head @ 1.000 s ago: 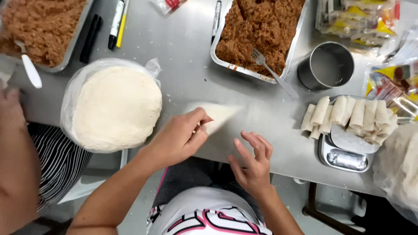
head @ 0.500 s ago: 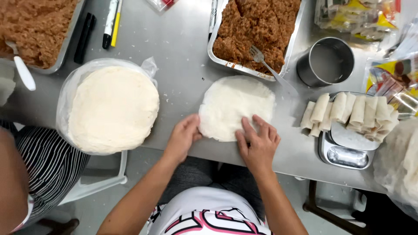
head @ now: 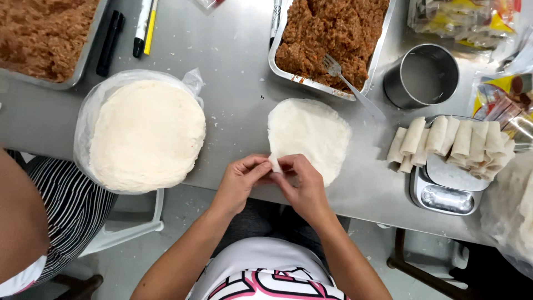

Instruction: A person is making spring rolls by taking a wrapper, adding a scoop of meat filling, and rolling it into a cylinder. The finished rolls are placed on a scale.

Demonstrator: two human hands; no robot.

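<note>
A round white wrapper (head: 310,136) lies flat on the steel table (head: 239,94) in front of me. My left hand (head: 240,180) and my right hand (head: 300,183) meet at its near left edge, and both pinch that edge between fingertips and thumbs. To the left, a thick stack of the same white wrappers (head: 147,133) sits in a clear plastic bag. A foil tray of brown minced filling (head: 330,39) with a fork (head: 350,86) in it stands just beyond the wrapper.
Several finished rolls (head: 449,141) are piled on a small scale (head: 444,194) at the right. A steel cup (head: 422,75) stands behind them. A second filling tray (head: 44,33) and markers (head: 141,28) lie at far left. Another person's striped sleeve (head: 66,211) shows at left.
The wrapper went from folded in my left hand to spread flat on the table. Both hands then drew together and pinched its near edge.
</note>
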